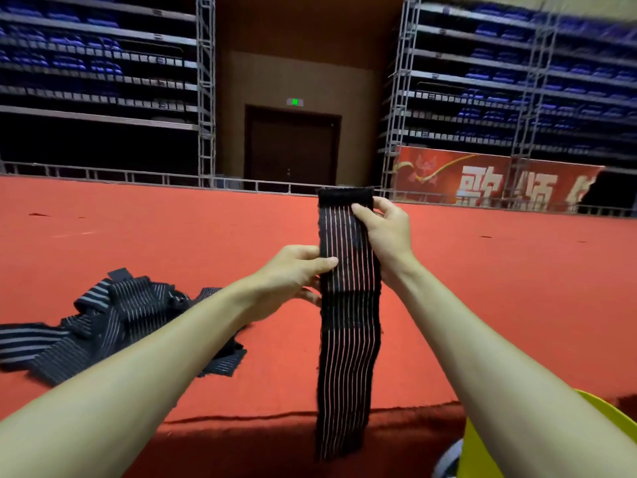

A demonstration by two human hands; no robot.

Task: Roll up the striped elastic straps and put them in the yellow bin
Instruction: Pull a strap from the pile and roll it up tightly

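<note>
A black elastic strap with thin white stripes (348, 339) hangs upright in front of me, unrolled, its plain black end at the top. My right hand (382, 232) pinches the strap near that top end from the right side. My left hand (296, 270) grips its left edge a little lower. The strap's loose end dangles below the front edge of the red surface. A heap of several more striped straps (113, 319) lies on the red surface to the left, partly behind my left forearm. The yellow bin (482, 453) shows at the bottom right, mostly hidden by my right arm.
The red carpeted surface (499, 288) stretches wide ahead, with a metal rail along its far edge. Beyond it stand tiers of blue seats, a dark door and a red banner. A white object (448, 458) sits beside the bin at the bottom.
</note>
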